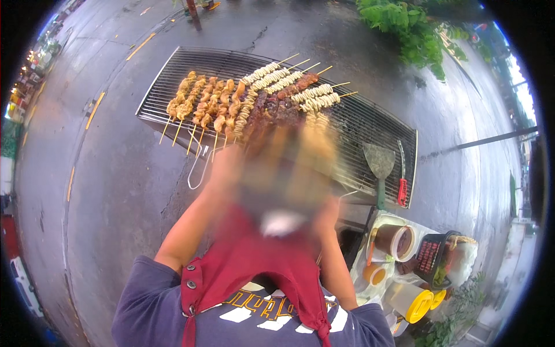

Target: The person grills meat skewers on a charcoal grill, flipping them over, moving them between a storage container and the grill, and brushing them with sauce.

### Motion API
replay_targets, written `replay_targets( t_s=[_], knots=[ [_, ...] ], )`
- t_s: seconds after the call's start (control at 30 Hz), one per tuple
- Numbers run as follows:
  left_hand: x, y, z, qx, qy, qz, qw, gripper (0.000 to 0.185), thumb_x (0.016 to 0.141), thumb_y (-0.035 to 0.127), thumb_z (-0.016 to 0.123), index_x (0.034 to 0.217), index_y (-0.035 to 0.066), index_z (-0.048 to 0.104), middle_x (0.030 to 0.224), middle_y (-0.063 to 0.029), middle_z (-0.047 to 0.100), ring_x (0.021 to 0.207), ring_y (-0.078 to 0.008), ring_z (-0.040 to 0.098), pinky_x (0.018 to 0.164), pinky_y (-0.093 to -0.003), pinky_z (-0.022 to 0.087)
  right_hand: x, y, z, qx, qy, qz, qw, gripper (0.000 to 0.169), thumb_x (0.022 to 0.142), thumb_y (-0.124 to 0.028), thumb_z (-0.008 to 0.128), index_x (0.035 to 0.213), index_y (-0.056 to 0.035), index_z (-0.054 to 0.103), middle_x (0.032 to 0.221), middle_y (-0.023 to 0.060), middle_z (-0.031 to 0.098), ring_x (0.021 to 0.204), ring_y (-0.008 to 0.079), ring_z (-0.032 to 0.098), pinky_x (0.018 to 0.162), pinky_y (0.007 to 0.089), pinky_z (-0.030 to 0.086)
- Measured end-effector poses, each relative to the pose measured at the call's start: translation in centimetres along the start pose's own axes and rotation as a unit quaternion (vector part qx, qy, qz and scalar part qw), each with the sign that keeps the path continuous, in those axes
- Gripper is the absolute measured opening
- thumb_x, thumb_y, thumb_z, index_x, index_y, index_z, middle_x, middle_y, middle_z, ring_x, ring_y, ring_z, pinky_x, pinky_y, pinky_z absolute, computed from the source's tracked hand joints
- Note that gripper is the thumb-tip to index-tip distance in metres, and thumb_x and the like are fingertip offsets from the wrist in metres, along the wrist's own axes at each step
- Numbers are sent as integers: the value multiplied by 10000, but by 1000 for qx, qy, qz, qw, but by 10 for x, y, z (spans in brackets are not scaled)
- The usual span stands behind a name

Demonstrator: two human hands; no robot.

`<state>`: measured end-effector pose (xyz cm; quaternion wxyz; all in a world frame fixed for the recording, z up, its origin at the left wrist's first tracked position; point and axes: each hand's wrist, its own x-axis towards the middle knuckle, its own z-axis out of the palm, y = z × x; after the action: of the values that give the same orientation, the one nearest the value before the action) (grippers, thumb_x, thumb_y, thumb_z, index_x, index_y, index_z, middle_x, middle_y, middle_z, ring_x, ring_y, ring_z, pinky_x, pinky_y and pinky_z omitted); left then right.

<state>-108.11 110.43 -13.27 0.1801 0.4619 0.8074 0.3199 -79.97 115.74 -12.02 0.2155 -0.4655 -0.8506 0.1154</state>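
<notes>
A long charcoal grill with a wire grate carries rows of skewers. Golden meat skewers lie at its left, pale coiled skewers and dark red meat skewers around its middle. A large blurred patch covers the near middle of the grill. My left hand is at the grill's near edge, by the sticks of the skewers; its fingers are blurred. My right hand is near the front edge, right of the blur, also indistinct. What either hand holds cannot be made out. A wire handle hangs beside my left hand.
A metal scraper with a green handle and red-handled tongs or a knife rest on the grill's right end. Below right, a side table holds a sauce tub, a black basket and a yellow-lidded container. Leafy branches overhang the wet pavement.
</notes>
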Motion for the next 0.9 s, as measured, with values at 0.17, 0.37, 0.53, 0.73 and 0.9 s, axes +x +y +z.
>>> replay_targets(
  t_s=[0.17,0.37,0.53,0.73,0.9],
  knots=[
    [-5,5,-3,-55,2,-64,996,131,805,107,643,841,-14,609,667,-78,602,624,-139,551,588,-303,449,-3,8,7,-18,8,-4,1000,53,765,-126,598,807,-94,601,761,64,585,740,264,588,632,371,477],
    [8,32,2,-153,-27,-158,975,98,832,80,607,839,-18,601,654,-50,580,585,-102,517,538,-275,421,0,6,1,4,-2,5,1000,53,765,-121,599,809,-91,604,750,66,581,728,266,585,626,371,475],
    [-13,-27,26,-97,20,-21,995,88,854,74,583,831,-11,584,637,-34,560,510,-81,485,469,-254,397,4,-1,-4,25,5,9,1000,54,765,-120,596,810,-91,605,747,67,578,723,269,582,629,370,474],
    [-23,-7,13,-191,1,-101,976,93,879,75,556,830,-2,575,623,-17,540,493,-68,487,448,-239,386,3,3,-1,39,-4,14,999,58,766,-127,594,812,-94,608,760,71,586,728,269,582,640,365,475],
    [-18,-14,15,-133,-1,-74,988,94,855,84,578,842,-7,599,663,-73,595,537,-142,549,509,-288,439,2,3,2,42,7,12,999,52,764,-125,595,805,-97,610,754,69,585,725,267,584,632,367,475]
  ],
)
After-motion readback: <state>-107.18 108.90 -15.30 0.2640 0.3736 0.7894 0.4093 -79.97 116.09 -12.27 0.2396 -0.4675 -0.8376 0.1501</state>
